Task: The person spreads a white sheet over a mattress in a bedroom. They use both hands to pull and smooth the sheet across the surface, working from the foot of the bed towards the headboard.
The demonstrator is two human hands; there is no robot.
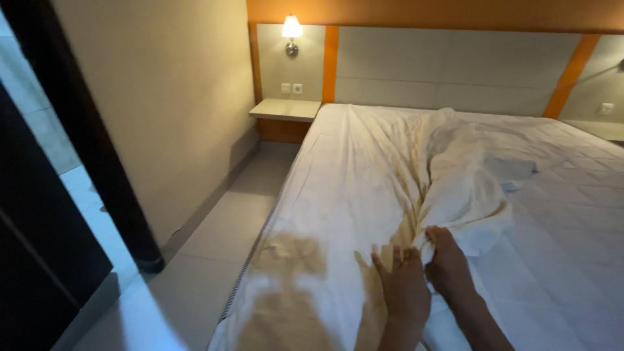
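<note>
Two hands: L grip [403, 286] flat, fingers apart, R grip [447, 260] clamped on one bunched white sheet [396, 169]

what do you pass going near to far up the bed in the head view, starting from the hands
left hand and right hand → bunched white sheet → padded headboard

Bunched white sheet [448, 175] is gripped by right hand [447, 263] near the bed's foot; left hand [404, 281] is laid flat on it, touching the right. Mattress [572, 227] is bared at right. Lit lamp [292, 31] and shelf [285, 109] are seen by the headboard [448, 62].
</note>
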